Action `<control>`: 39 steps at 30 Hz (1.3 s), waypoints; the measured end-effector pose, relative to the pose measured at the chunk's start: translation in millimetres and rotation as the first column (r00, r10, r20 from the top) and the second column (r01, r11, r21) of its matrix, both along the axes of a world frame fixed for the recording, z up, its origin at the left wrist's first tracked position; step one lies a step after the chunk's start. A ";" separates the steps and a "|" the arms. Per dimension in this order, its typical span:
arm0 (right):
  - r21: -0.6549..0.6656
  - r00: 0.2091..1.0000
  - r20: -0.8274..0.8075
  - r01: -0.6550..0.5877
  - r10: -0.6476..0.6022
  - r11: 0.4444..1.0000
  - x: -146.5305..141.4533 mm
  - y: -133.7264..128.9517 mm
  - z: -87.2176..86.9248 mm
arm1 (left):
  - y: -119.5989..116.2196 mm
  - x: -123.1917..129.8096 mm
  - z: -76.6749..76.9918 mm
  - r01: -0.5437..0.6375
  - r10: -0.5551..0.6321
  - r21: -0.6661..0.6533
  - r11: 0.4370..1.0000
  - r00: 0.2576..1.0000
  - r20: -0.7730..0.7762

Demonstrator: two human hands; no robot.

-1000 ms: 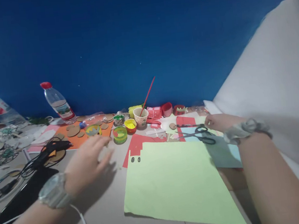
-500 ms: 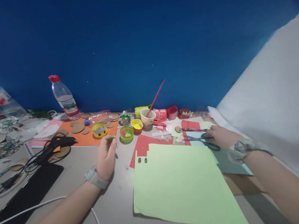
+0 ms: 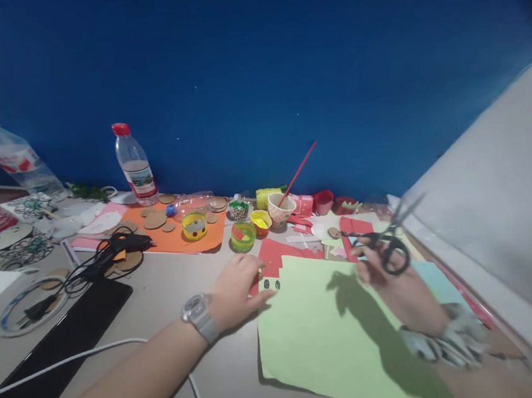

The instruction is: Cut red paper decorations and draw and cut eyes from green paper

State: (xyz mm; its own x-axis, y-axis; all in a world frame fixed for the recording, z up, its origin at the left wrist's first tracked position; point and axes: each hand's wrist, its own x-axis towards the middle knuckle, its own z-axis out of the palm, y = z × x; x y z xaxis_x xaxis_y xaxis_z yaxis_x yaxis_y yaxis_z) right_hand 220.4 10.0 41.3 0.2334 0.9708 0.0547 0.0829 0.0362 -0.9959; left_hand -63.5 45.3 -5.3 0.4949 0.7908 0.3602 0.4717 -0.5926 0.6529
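A pair of black scissors, blurred, with blades apart and pointing up, is in my right hand, raised above the right part of a light green paper sheet. The hand's shadow falls on the sheet. My left hand, with a watch on its wrist, lies at the sheet's upper left corner, fingers spread and holding nothing. Its thumb reaches the sheet's edge near two small black-and-white ovals. Red paper sticks out behind the sheet.
Behind are small cups of yellow and green, a patterned cup with a red stick, and a red-capped bottle. At left are a black phone, a glue gun and cables. Orange paper holds brown discs.
My right hand has lifted the scissors off the papers at the right and brought them over the green sheet. My left hand has moved right to the sheet's corner, and its fingers have spread. The view has shifted left.
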 end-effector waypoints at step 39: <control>0.011 0.880 -0.152 -0.453 0.450 0.891 -55.8 -4.2 -52.9 | 4.0 4.3 7.2 -0.025 0.011 -0.120 0.992 0.993 -0.119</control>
